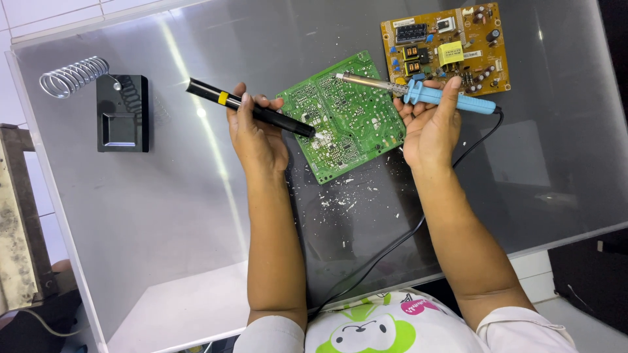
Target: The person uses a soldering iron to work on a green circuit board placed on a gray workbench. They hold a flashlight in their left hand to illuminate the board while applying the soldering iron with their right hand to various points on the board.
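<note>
Close to the near edge of the worktop [163, 229] a black cord [392, 245] runs up from the person's shirt toward the right hand. A little further in, small white crumbs [347, 199] lie on the shiny grey top, just below the green board.

The left hand [256, 134] is clenched around a long black tool with a yellow band [248, 108]. The hand holds it low and slanted, so its tip touches the left part of the green circuit board [343, 117]. It looks like a sucking tool for melted metal, held there to be right at the spot.

The right hand [428, 127] is wrapped tight around the blue handle of a soldering iron [425, 95]. The fingers stay on the blue part, likely because the metal end gets hot. The metal tip points left and rests on the top part of the green board.

The green board lies flat in the middle of the worktop, turned like a diamond. Its side with many tiny silver dots and thin lines faces up.

Near the far right corner lies a yellow-brown circuit board [448, 46] with blocks and little cans on it, just beside the iron. By the far left edge stands a black stand with a silver spring coil [104, 98], well apart from both hands.
</note>
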